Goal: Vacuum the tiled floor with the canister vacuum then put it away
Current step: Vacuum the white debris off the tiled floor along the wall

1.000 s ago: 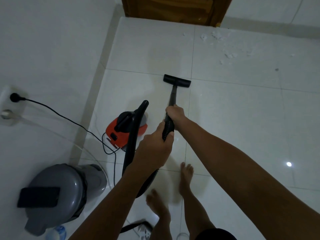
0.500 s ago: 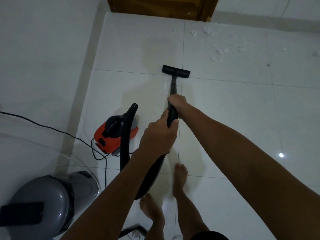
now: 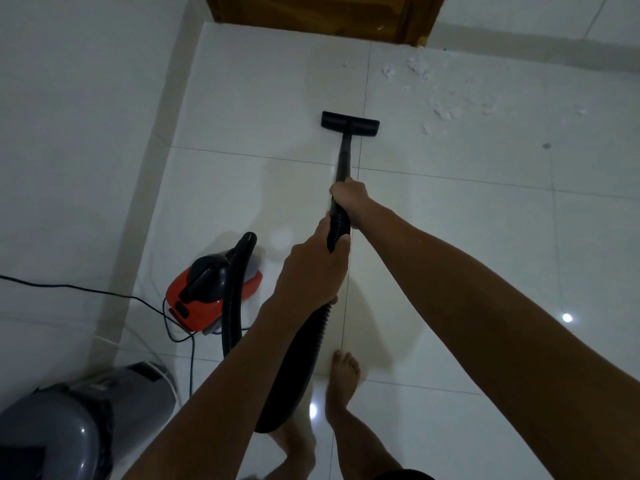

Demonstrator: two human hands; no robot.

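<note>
Head view. The wand (image 3: 344, 157) is gripped by both hands: the right hand (image 3: 348, 195) is wrapped around it further forward, the left hand (image 3: 311, 271) is closed on the ribbed hose cuff (image 3: 336, 230) just behind. The fingers of both hands are curled tight around the tube; none are spread. The floor nozzle (image 3: 349, 123) lies flat on the tiled floor (image 3: 467, 237), short of the white debris (image 3: 446, 98), which is scattered ahead and to the right, near the wooden door (image 3: 311, 12).

The red canister vacuum (image 3: 211, 292) stands behind and left of the hands, with the hose (image 3: 298, 362) looped back past the bare feet (image 3: 341, 375). The power cord (image 3: 104, 292) trails left along the floor and coils beside the canister.

Risks, as judged: the hose loop could be stepped on or could catch a foot; the canister could be tipped if the hose is pulled taut; the cord could be dragged out; light debris could be pushed aside rather than drawn in. A grey bin (image 3: 69, 427) stands nearby, at lower left.
</note>
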